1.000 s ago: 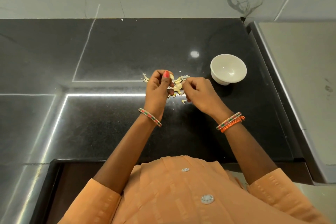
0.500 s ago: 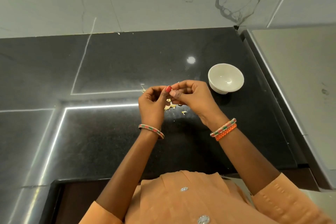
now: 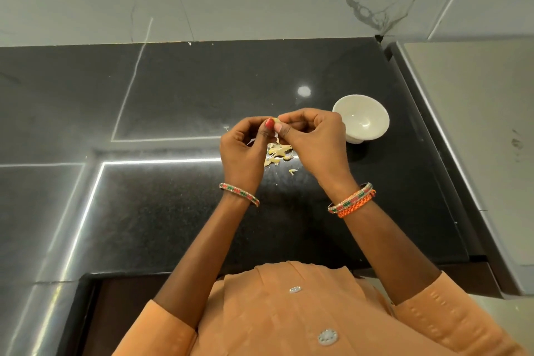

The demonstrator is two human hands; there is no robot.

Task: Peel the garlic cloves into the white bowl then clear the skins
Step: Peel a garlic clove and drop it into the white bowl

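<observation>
Garlic clove mostly buried between the fingertips of left hand and right hand; peeled or not, impossible to tell. Skins partly covered by both hands. White bowl near edge hidden behind right knuckles.

Even overhead light lit the scene brightly. A round glare spot and thin bright streaks shone on the glossy black counter. Wide-angle distortion bowed the counter's edges; focus was sharp, with soft shadows.
</observation>
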